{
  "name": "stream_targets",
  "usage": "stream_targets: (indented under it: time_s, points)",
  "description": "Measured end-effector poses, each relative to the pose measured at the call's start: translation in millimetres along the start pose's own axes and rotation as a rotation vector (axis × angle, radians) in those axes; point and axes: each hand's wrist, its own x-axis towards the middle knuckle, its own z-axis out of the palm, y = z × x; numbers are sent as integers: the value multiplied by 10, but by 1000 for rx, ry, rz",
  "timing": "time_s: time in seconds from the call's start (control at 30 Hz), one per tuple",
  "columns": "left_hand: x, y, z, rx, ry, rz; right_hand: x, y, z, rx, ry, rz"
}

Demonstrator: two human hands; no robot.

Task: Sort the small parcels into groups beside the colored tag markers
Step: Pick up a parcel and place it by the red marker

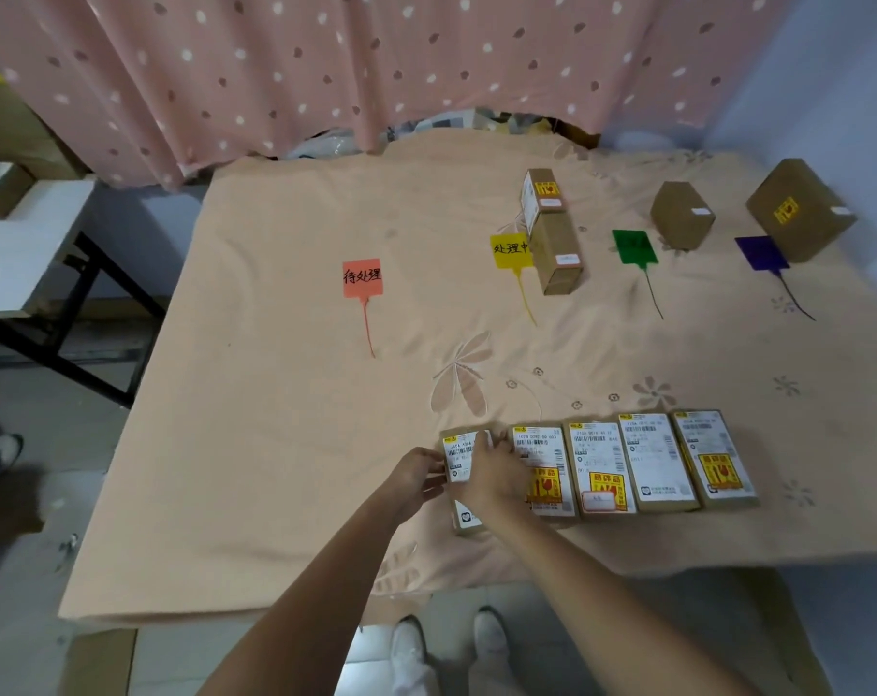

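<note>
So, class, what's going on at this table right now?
A person has both hands, left hand and right hand, on the leftmost parcel of a row of five. Two parcels already sit by the yellow tag, one each by green and purple, none by the red tag.

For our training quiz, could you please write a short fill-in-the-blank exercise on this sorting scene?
1. Beside the yellow tag lie ____ parcels.
2. The tag with no parcel beside it is ____.
3. Both hands touch the ____ parcel of the near row.

Missing words: two; red; leftmost
</note>
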Motion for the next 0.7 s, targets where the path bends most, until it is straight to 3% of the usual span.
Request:
stream_targets:
  time_s: [0.13,0.2,0.33,0.47,0.6,0.7]
  points:
    - [-25,1,-54,-10,-27,2,41,-60,77,-35,9,33]
    - [-39,34,-89,26,-35,32,54,-56,26,67,-11,48]
    - [-136,271,-225,100,34,229,18,-6,-375,708,-101,20]
    - [-384,679,-342,106,-245,223,-93,26,-986,1328,-240,-66]
    - [-730,1108,-264,118,-388,370,-138,34,-1371,1633,-260,-229]
    - [-858,1312,-171,100,-386,475,-163,50,-1591,1643,-210,-331]
